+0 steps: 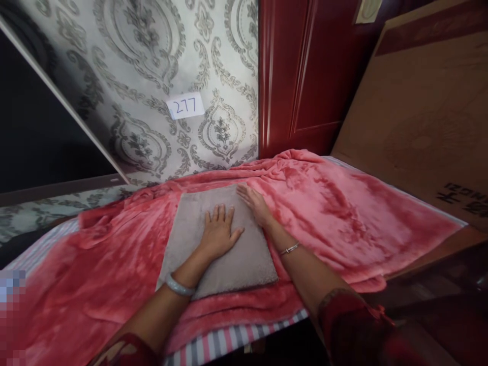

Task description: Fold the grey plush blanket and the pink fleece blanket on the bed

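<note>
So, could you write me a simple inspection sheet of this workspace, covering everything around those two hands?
Surface: rumpled pink blanket over a striped cloth that shows at the edges.
Job's things: one grey plush piece, lying flat on the blanket.
Clutter: large cardboard box at the right.
Grip: left hand flat on the grey piece, fingers spread; right hand open at its far right edge.
Cables: nothing seen.
Surroundings: patterned wallpaper bearing a "277" paper; dark red panel; black screen-like panel at left.
</note>
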Demonstrator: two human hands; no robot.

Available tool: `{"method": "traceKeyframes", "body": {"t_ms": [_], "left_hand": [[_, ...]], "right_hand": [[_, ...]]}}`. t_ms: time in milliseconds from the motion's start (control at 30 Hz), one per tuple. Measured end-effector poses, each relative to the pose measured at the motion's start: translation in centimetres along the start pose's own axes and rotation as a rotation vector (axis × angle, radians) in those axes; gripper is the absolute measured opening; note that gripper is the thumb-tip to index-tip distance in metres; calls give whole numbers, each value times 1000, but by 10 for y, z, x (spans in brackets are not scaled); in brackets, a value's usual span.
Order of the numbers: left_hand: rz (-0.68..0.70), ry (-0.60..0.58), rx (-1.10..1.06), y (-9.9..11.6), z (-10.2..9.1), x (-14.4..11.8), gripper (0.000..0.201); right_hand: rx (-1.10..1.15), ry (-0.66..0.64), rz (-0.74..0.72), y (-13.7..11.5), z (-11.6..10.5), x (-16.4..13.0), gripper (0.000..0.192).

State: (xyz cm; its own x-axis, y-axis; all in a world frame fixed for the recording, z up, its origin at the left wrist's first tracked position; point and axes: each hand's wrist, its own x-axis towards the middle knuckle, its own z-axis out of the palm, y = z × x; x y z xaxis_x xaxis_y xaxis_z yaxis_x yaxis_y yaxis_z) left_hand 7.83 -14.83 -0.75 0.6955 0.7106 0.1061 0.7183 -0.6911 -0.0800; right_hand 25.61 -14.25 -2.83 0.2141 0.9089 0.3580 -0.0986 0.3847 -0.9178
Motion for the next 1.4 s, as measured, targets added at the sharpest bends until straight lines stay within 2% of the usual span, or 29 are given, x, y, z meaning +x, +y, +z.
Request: {"method": "traceKeyframes", "body": {"t_ms": [100, 200, 300, 433, 600, 667, 733, 833, 933, 1000, 1167, 1400], "left_hand": [[0, -13, -10, 1, -3, 1, 77], [19, -22, -35, -2, -6, -1, 77], [36, -42, -48, -12, -10, -9, 74], [-41, -60, -28, -40, -12, -36, 70], [-251, -111, -7, -83, -18, -65, 72], [-337, -121, -4, -95, -26, -60, 72], [-372, -96, -13, -102, -34, -44, 71], [-294, -41, -58, -102, -39, -7, 70], [-190, -28, -105, -98, -29, 24, 68], [-174, -61, -137, -96, -18, 36, 66], [-278, -66, -183, -102, 2, 40, 70], [-453, -13, -305, -133, 8, 28, 74]], "right_hand": [[-206, -68, -113, 3, 12, -6, 81], [-391, -128, -90, 11, 18, -10, 80], [-455, -132, -95, 18, 17, -11, 76], [-511, -163, -131, 24, 16, -9, 72], [-608, -205, -159, 24, 18, -9, 67], [-683, -193, -179, 21, 19, -10, 64], [-792, -171, -189, 16, 20, -12, 64], [-974, -225, -137, 11, 24, -16, 67], [-1102, -331, -77, 7, 28, -20, 62], [-1153, -366, -55, 4, 30, -21, 59], [-1229, -421, 29, -9, 35, -21, 61], [-1248, -445, 59, -13, 35, -22, 60]]}}
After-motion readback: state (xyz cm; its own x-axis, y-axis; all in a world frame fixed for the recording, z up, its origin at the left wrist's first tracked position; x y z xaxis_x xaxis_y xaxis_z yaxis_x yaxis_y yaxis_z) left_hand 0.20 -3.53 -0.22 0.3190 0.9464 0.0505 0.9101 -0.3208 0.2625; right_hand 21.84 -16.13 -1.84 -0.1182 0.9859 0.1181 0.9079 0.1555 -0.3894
